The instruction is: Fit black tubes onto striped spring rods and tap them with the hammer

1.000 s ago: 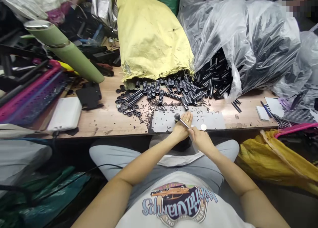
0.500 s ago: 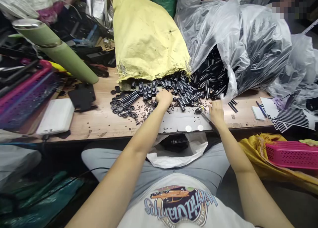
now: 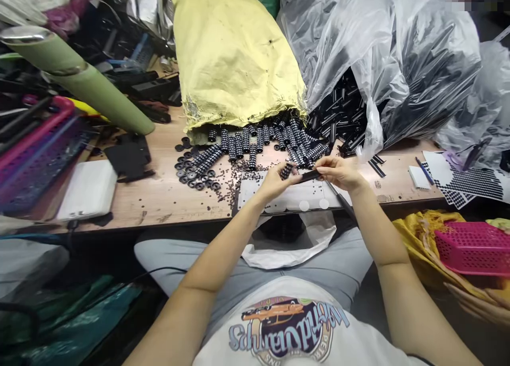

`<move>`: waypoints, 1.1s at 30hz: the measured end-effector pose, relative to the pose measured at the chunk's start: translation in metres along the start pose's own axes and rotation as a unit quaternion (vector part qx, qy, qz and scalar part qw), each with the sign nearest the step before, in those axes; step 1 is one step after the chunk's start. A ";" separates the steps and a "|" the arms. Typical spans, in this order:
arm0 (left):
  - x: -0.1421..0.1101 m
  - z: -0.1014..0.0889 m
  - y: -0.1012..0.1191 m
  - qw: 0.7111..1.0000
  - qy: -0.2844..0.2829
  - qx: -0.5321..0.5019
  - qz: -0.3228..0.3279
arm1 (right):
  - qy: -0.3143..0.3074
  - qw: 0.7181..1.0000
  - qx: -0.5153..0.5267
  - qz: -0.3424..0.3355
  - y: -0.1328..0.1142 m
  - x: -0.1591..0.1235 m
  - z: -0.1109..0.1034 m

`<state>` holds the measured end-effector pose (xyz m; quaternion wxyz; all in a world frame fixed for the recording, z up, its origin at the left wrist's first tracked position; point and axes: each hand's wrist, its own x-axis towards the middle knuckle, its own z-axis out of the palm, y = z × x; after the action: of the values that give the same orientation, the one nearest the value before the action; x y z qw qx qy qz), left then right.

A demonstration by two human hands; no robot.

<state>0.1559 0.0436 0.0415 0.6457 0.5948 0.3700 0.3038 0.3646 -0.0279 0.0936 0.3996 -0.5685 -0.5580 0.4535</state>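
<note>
My left hand (image 3: 274,181) pinches a black ribbed roller (image 3: 286,170) over the white mat (image 3: 295,196) at the table's front edge. My right hand (image 3: 339,172) meets it from the right, fingers closed on a short black tube (image 3: 311,175) whose end points at the roller. A thin metal hammer handle (image 3: 338,198) runs down from under my right hand. More ribbed rollers (image 3: 258,140) lie spilled from the yellow sack (image 3: 231,58), with black washers (image 3: 195,172) and tiny beads beside them.
A clear plastic bag (image 3: 398,63) full of black tubes lies open at the right. A green cardboard tube (image 3: 79,84), pink baskets (image 3: 470,246), a white box (image 3: 87,188) and a white bag (image 3: 290,246) on my lap surround the wooden table (image 3: 159,196).
My hands left the hammer work on the mat, reached out to the roller pile and the tube bag, then came back together, each holding a picked-up part.
</note>
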 end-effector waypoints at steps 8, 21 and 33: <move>-0.022 0.005 0.000 0.996 0.010 -0.071 -0.058 | 0.101 0.908 -0.389 -0.121 -0.013 -0.007 0.071; -0.067 -0.018 -0.033 0.805 0.072 0.578 0.114 | 0.117 0.914 -0.383 0.065 0.045 -0.055 0.067; -0.026 -0.013 0.021 0.760 -0.046 0.623 0.178 | 0.087 0.886 -0.437 0.129 0.047 -0.061 0.075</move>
<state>0.1323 0.0310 0.0654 0.0829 0.9345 0.3348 0.0877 0.3077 -0.0957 0.0331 0.0957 -0.7895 -0.5847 0.1602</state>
